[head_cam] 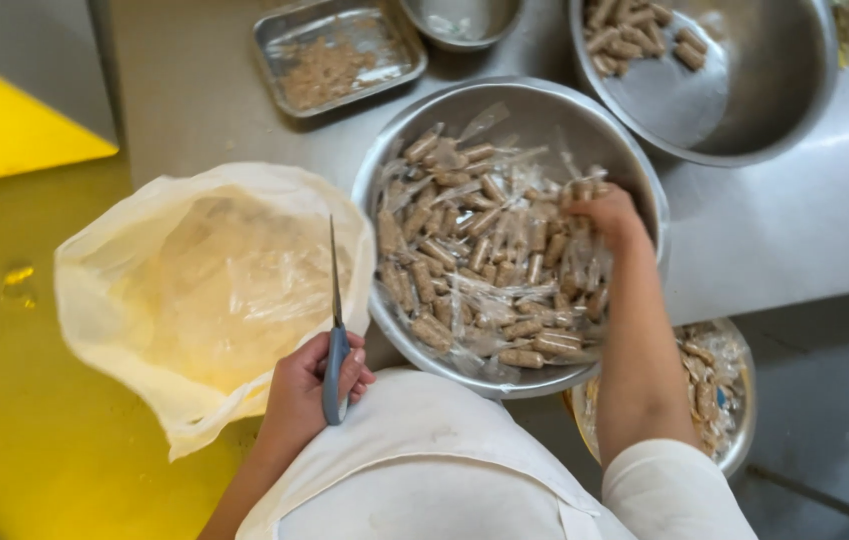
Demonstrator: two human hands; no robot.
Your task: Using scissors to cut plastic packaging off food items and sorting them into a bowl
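My left hand [307,388] grips a pair of scissors [335,330] by their blue-grey handle, blades shut and pointing away from me, over the edge of a cream plastic bag [195,290] that lies open. My right hand [607,215] reaches into a large steel bowl [585,125] full of small brown rolls wrapped in clear plastic [475,260]; its fingers are down among the wrapped rolls at the bowl's right side. Whether the fingers hold one is hidden.
A second steel bowl [775,90] at the top right holds a few unwrapped brown rolls [630,30]. A steel tray with brown crumbs [335,55] sits at the top. Another bowl of wrapped rolls [720,390] stands low on the right. Yellow floor [15,400] lies left.
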